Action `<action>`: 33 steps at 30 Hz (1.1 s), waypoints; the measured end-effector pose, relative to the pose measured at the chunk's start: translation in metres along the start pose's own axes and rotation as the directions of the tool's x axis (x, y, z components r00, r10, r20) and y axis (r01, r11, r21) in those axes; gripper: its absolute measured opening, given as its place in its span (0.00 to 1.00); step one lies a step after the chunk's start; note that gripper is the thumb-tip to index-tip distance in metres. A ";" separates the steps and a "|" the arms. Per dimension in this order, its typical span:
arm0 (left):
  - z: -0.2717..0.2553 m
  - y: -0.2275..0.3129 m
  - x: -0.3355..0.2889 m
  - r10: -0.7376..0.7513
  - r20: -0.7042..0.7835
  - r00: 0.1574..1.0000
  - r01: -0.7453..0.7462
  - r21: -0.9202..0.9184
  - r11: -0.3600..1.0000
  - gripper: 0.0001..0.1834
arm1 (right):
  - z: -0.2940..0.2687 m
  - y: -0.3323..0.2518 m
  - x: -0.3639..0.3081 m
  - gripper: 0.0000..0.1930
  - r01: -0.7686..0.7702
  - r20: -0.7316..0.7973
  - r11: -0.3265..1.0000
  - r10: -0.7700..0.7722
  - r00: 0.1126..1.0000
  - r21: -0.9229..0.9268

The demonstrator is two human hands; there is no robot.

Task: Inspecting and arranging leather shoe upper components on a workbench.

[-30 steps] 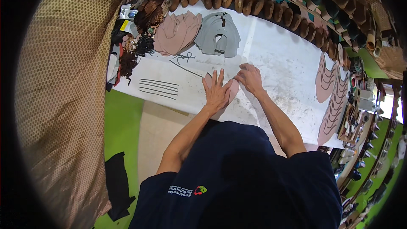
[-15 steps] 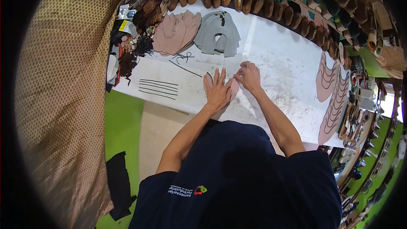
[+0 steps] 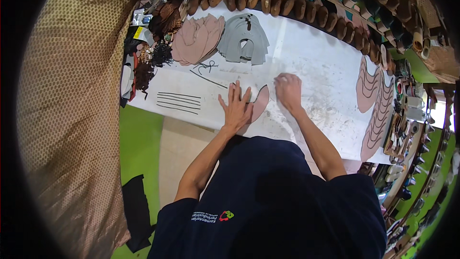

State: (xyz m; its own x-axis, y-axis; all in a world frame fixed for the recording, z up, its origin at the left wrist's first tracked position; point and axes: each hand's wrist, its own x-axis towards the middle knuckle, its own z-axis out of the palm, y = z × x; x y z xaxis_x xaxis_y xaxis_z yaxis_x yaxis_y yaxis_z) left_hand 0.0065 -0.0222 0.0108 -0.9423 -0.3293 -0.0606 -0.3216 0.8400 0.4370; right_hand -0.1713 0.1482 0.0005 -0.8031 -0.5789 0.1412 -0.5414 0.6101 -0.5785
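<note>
Beneath and beside my left hand (image 3: 235, 108) lies a pink shoe-upper piece (image 3: 260, 104) with a dark strip along its curved edge. The left fingers are spread flat, and part of the piece is hidden under them. My right hand (image 3: 289, 91) is just to the right of the piece, apart from it, over the white tabletop. Its fingers look bent but are smeared by motion, so whether they hold anything cannot be told. Several thin dark strips (image 3: 178, 102) lie in parallel to the left, and another strip (image 3: 209, 78) slants toward my left hand.
Stacks of pink pieces (image 3: 199, 41) and grey pieces (image 3: 243, 38) sit at the back left. Pink pieces with dark edging (image 3: 376, 120) overlap along the right end of the white table (image 3: 316, 57). Brown shoe lasts (image 3: 299, 9) line the far edge. Clutter (image 3: 148, 50) crowds the left end.
My right hand has moved right, off the pink piece, to the bare tabletop. My left hand has shifted slightly left, uncovering more of the piece and its dark edge.
</note>
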 end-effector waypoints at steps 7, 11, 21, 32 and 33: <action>-0.002 -0.030 -0.040 -0.049 0.015 0.999 0.048 0.061 0.997 0.30 | 0.017 -0.015 -0.030 0.19 0.364 0.179 0.920 -0.337 0.924 -0.146; -0.004 -0.032 -0.050 -0.069 0.064 0.996 0.064 0.078 0.995 0.29 | 0.020 -0.016 -0.033 0.18 0.357 0.210 0.916 -0.318 0.924 -0.181; -0.003 -0.035 -0.048 -0.073 0.032 0.997 0.070 0.083 0.994 0.28 | 0.024 -0.031 -0.058 0.24 0.455 0.306 0.884 -0.406 0.861 -0.110; -0.004 -0.042 -0.040 -0.035 0.057 0.998 0.028 0.118 0.993 0.28 | 0.030 -0.046 -0.076 0.25 0.440 0.293 0.891 -0.394 0.871 -0.113; -0.004 -0.045 -0.039 -0.028 0.057 0.998 0.021 0.120 0.993 0.28 | 0.031 -0.049 -0.076 0.25 0.436 0.288 0.892 -0.390 0.875 -0.116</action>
State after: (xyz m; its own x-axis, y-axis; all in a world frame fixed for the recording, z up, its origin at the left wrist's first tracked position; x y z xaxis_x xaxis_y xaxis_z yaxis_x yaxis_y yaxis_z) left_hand 0.0579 -0.0489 -0.0025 -0.9368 -0.3270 -0.1241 -0.3498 0.8788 0.3246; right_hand -0.0759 0.1458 -0.0065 -0.4199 -0.8999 0.1181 -0.8621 0.3548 -0.3618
